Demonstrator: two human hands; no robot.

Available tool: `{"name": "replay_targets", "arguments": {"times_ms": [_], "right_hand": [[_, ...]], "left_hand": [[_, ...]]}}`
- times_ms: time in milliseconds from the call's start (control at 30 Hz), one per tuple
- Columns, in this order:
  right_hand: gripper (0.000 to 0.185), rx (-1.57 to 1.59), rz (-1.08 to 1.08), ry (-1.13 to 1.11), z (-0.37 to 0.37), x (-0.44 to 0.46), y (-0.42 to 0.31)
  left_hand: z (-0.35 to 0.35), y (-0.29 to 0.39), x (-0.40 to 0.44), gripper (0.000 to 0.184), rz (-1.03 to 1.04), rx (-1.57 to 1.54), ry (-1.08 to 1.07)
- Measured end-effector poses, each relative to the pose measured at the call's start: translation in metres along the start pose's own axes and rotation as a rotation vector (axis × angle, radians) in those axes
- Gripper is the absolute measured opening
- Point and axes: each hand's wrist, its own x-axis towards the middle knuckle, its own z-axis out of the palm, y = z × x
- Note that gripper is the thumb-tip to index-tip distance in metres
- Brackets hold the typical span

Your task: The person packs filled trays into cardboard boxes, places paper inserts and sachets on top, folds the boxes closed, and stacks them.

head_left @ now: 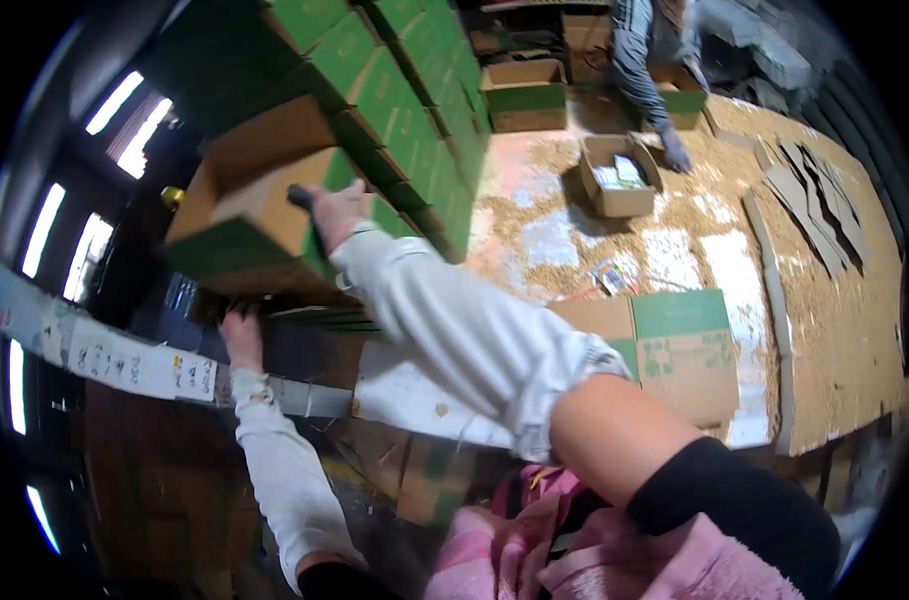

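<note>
An open green-and-brown cardboard box (259, 240) is tilted at the left, beside the stacked boxes. My right hand (339, 212) is at its right wall, closed around a short dark object (300, 197) with a rounded end, whose kind I cannot make out. Beneath the box, my left hand (241, 338) grips its lower edge, fingertips partly hidden. The inside of this box looks bare where it shows.
Tall stacks of green boxes (389, 110) rise behind. On the crumb-strewn table (544, 245) are a small carton (619, 190) with packets, a flattened green-brown box (684, 350) and cardboard strips (814, 205). Another person's gloved hand (674, 150) rests at the far side.
</note>
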Motion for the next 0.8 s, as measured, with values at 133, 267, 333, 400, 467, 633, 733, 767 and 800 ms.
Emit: {"name": "replay_targets", "arguments": {"times_ms": [133,267,333,400,467,633,733,767,800], "right_hand": [[0.114,-0.47,0.1,-0.145,-0.026,-0.016,-0.018],[0.084,-0.975,-0.671,0.091,-0.175,-0.03,0.029],[0.071,-1.207,-0.844,0.149,-0.302,-0.033,0.105],[0.07,-1.586,-0.427,0.15,-0.433,-0.074,0.152],[0.067,-1.748,-0.396,0.218,-0.527,-0.126,0.157],[0.066,-1.689,-0.354,0.132,-0.669,-0.197,0.124],[0.067,-1.685,-0.359,0.114,-0.713,-0.2,0.104],[0.067,-1.668,-0.343,0.111,-0.712,-0.199,0.102],[0.067,-1.644,-0.276,0.102,-0.709,-0.199,0.102]], "left_hand": [[0.003,0.059,-0.036,0.032,-0.108,-0.429,0.786],[0.092,0.208,-0.114,0.035,-0.315,-1.187,0.432],[0.182,0.272,-0.154,0.045,-0.588,-1.402,-0.232],[0.226,0.37,-0.19,0.058,-0.538,-1.051,-0.702],[0.246,0.457,-0.218,0.067,-0.265,-0.364,-0.556],[0.232,0.57,-0.266,0.069,-0.255,-0.654,-0.62],[0.233,0.578,-0.255,0.043,-0.435,-0.861,-0.577],[0.228,0.563,-0.239,0.036,-0.424,-0.829,-0.453],[0.222,0.551,-0.223,0.035,-0.455,-0.747,-0.217]]}}
